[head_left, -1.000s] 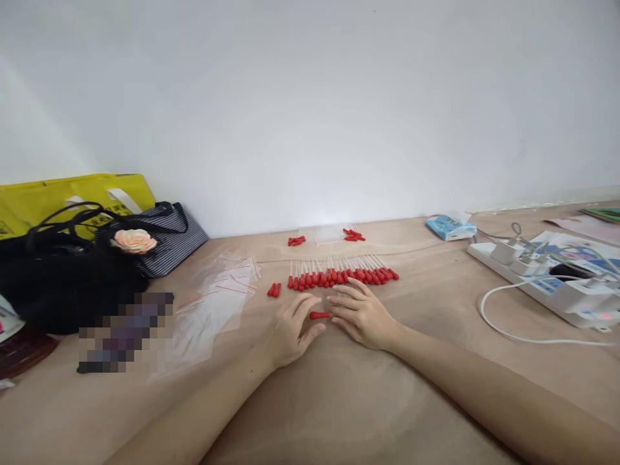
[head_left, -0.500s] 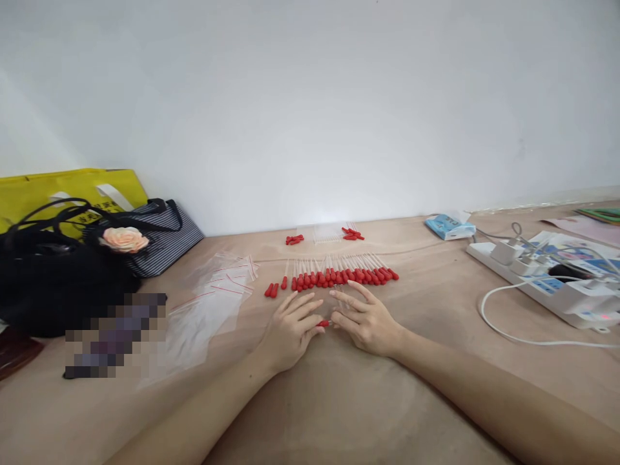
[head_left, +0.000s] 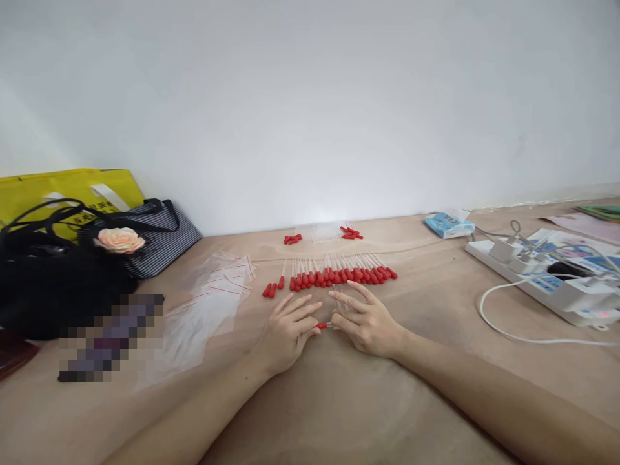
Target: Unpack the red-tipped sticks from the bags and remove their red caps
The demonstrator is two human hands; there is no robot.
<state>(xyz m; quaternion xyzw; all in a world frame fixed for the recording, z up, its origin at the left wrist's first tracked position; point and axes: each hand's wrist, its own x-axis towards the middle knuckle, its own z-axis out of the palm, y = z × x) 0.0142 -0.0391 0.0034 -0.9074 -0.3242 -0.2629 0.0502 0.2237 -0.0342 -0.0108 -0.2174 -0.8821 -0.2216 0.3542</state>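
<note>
Within the grip of left fingers (head_left: pixel 304 324), red bulb (head_left: pixel 321 326); of right fingers (head_left: pixel 341 321), clear tube (head_left: pixel 330 325).

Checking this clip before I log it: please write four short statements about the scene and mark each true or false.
1. The left hand holds a red bulb. True.
2. The right hand rests on the power strip. False: the right hand holds a clear tube.
3. The zip bags lie left of the dropper row. True.
4. The tissue pack is yellow. False: the tissue pack is blue.
</note>
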